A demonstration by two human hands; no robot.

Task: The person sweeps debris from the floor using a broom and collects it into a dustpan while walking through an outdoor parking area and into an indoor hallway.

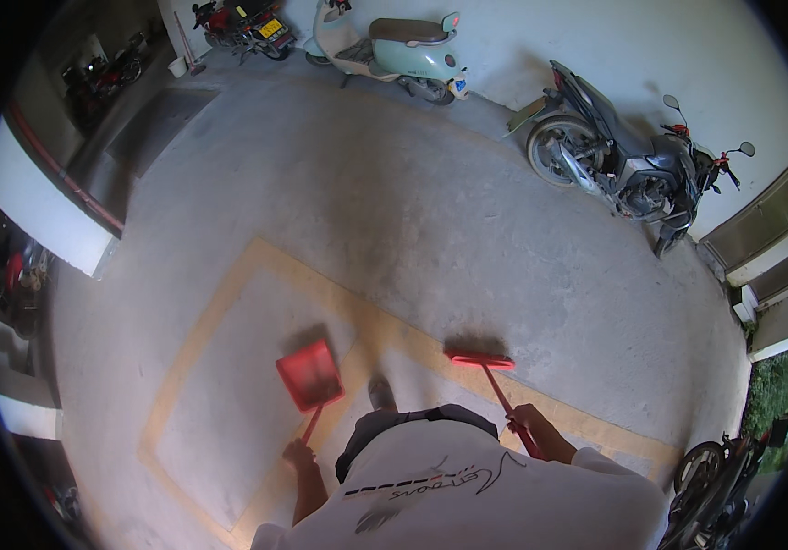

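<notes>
A red plastic dustpan (310,375) is in my left hand (299,455), which grips its handle low in the picture. Its scoop points away from me, over the concrete floor (394,206) inside a yellow painted line. On the other side, my right hand (535,427) is closed around the red handle of a broom (482,360). The broom's head lies ahead of that hand, by the yellow line, with dark bristles along its far edge. Dustpan and broom are well apart. One of my shoes (381,393) shows between them.
Along the far wall stand a dark motorcycle (621,155), a mint-green scooter (411,58) and a red motorcycle (249,27). A white bucket (178,67) is near the wall's corner. A white pillar (50,199) rises at left. Another motorcycle (706,481) is at lower right.
</notes>
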